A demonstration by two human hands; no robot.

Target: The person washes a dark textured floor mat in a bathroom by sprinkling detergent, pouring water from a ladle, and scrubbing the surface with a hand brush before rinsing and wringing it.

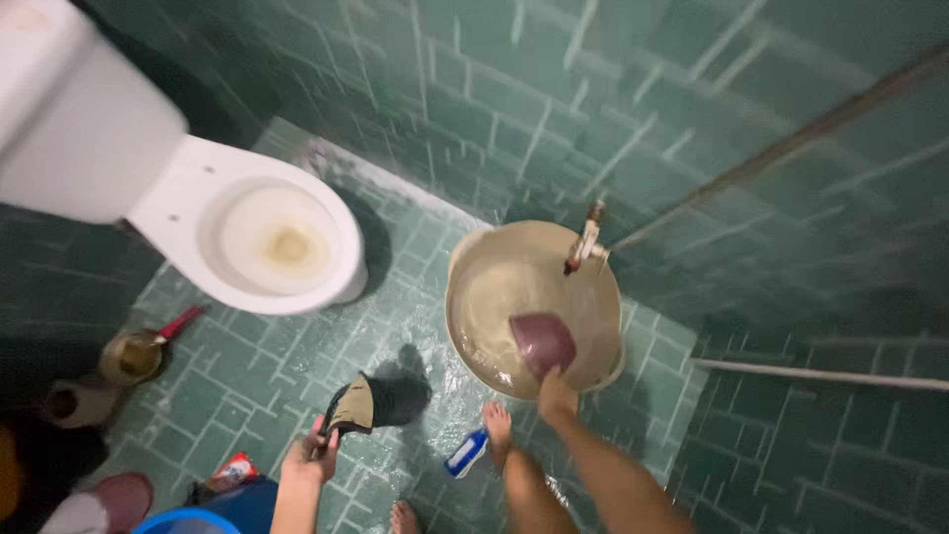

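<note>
My left hand (314, 457) grips a dark slipper with a tan insole (358, 404), held over the wet green tiled floor (277, 376). My right hand (557, 393) holds a maroon scoop (542, 342) dipped at the near rim of a large beige basin (474, 287) filled with water. The basin stands under a metal tap (585, 243) on the tiled wall. My bare feet (497, 427) stand just in front of the basin.
A white toilet (247, 232) stands at the left. A brass-coloured pot with a red handle (138, 353) sits by it. A blue and white bottle (467, 453) lies near my foot. A blue bucket rim (188, 520) and a pipe (820, 374) are also in view.
</note>
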